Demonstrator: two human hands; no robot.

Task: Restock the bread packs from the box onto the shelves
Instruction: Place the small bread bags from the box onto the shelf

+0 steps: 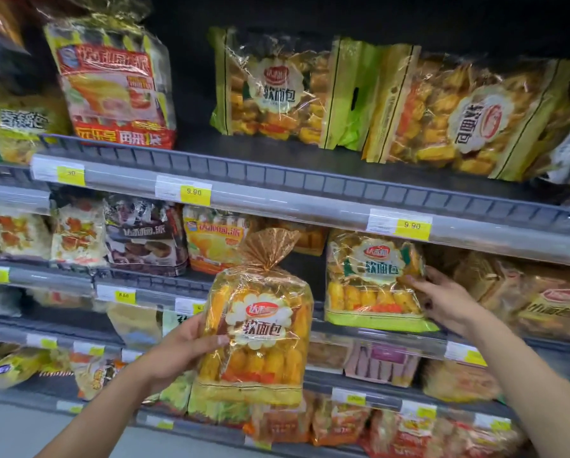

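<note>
My left hand (186, 347) grips a golden bread pack (260, 328) by its left side, upright in front of the shelves, its tied top fanned out above. My right hand (442, 299) holds the right edge of a second bread pack (371, 282), which stands on the second shelf (376, 335) with a green strip along its bottom. Between the two packs the shelf shows a dark gap. The box is not in view.
The top shelf (277, 190) carries two similar green-edged bread packs (277, 90) and a red-labelled pack (115, 87). Yellow price tags (412, 226) line the shelf rails. Brown and orange packs (144, 239) fill the second shelf's left; lower shelves hold more packs.
</note>
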